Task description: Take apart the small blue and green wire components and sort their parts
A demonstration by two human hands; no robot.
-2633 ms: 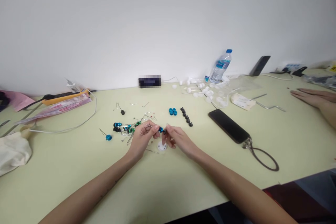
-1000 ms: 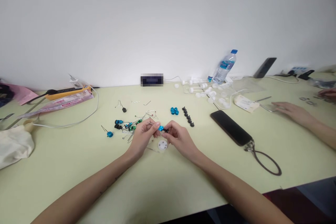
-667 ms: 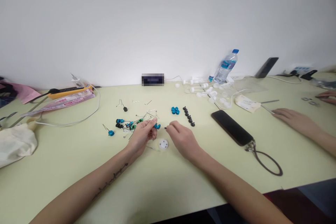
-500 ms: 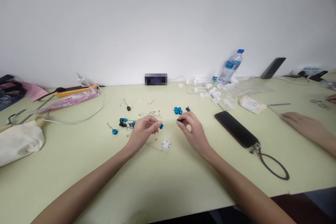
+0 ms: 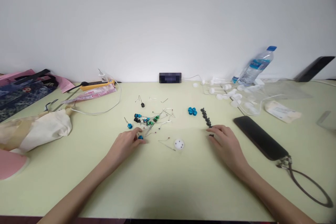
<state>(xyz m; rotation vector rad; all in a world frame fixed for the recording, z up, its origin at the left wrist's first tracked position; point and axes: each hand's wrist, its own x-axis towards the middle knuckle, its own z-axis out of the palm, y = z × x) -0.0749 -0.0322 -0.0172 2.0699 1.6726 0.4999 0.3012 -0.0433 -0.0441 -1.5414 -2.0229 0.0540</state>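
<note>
My left hand (image 5: 125,144) rests low on the pale green table (image 5: 162,182), its thumb and fingertips closed round a small blue piece (image 5: 140,137) at the near edge of a pile of blue, green and black pieces on bent wires (image 5: 149,119). My right hand (image 5: 226,143) lies to the right, thumb and fingers pinched on a tiny black piece (image 5: 211,135) at the near end of a row of black pieces (image 5: 205,115). A white disc (image 5: 179,144) with small holes lies between my hands. Blue beads (image 5: 192,111) sit in a cluster behind it.
A black phone (image 5: 259,137) with a dark strap (image 5: 307,182) lies right of my right hand. Behind are a water bottle (image 5: 256,65), white caps and tubes (image 5: 231,92) and a tissue pack (image 5: 282,111). A cloth bag (image 5: 39,127) and power strip (image 5: 97,84) lie left.
My hands parted from the joined blue and black piece. The left went down to the pile with the blue piece; the right carried the black piece to the row. The view shifted left.
</note>
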